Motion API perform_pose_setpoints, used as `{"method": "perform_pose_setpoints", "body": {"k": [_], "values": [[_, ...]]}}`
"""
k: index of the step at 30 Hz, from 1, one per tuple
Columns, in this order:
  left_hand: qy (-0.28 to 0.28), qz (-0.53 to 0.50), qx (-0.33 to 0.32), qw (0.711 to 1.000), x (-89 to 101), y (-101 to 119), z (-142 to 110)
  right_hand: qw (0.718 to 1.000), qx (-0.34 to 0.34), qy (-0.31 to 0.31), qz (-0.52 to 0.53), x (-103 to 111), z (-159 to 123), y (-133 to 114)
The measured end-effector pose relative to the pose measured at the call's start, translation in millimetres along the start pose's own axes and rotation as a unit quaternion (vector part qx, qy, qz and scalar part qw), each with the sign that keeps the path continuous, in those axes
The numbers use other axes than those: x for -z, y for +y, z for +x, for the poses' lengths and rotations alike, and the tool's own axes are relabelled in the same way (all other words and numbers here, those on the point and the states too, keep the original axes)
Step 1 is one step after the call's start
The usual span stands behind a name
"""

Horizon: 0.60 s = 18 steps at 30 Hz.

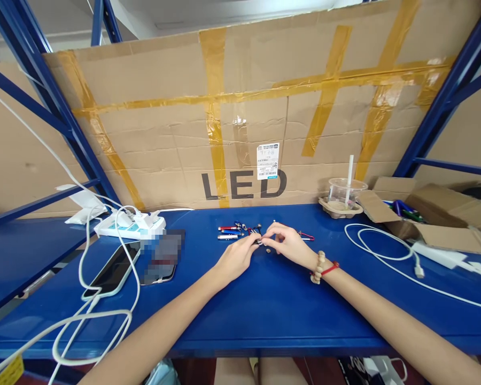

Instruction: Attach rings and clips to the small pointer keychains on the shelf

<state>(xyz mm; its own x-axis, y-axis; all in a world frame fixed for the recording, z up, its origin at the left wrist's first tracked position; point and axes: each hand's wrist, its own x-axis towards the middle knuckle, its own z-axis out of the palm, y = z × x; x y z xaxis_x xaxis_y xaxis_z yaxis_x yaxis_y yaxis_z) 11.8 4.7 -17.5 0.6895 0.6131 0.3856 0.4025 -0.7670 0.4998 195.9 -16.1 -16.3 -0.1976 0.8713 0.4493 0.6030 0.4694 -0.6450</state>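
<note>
The left hand (236, 256) is closed at the fingertips on a small dark piece (257, 242), and the right hand (292, 245) meets it from the other side, its thumb and finger pinched together; what exactly is between them is too small to tell. Such a fingertip grip probably suits the piece, because a whole palm would cover it. Both hands are low over the tabletop (264, 315), perhaps so that a dropped part would not fall far. Just beyond the left hand, a red tube (227, 228), a blue tube (230, 232) and a silver tube (227, 237) lie roughly side by side, which seems to make them easy to pick one by one. A small round part (268, 251) lies just below the right fingertips, near enough for a short reach. To the left of the left hand, well apart, are two phones, with white cables (104, 312) near them. Well to the right of the right hand stand the cup (347, 193) and the open box (452, 238), I think outside the working space.
</note>
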Motion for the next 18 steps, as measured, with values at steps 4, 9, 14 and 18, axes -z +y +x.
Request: {"method": "perform_pose_setpoints", "body": {"k": [4,9,14,18], "values": [[0.059,-0.022,0.053,0.997,2.9,-3.8,2.4,0.988,0.008,0.017,-0.150,8.8,-0.5,0.0],[0.163,-0.118,0.121,0.972,6.9,-8.5,6.0,0.974,0.012,0.012,-0.225,17.3,-0.8,4.8],[0.191,-0.192,0.149,0.951,5.5,-9.7,7.4,0.967,0.051,-0.016,-0.249,11.1,-0.6,8.0],[0.178,-0.199,0.133,0.954,2.5,-7.5,6.4,0.961,0.041,-0.078,-0.262,-1.7,-0.9,8.9]]}}
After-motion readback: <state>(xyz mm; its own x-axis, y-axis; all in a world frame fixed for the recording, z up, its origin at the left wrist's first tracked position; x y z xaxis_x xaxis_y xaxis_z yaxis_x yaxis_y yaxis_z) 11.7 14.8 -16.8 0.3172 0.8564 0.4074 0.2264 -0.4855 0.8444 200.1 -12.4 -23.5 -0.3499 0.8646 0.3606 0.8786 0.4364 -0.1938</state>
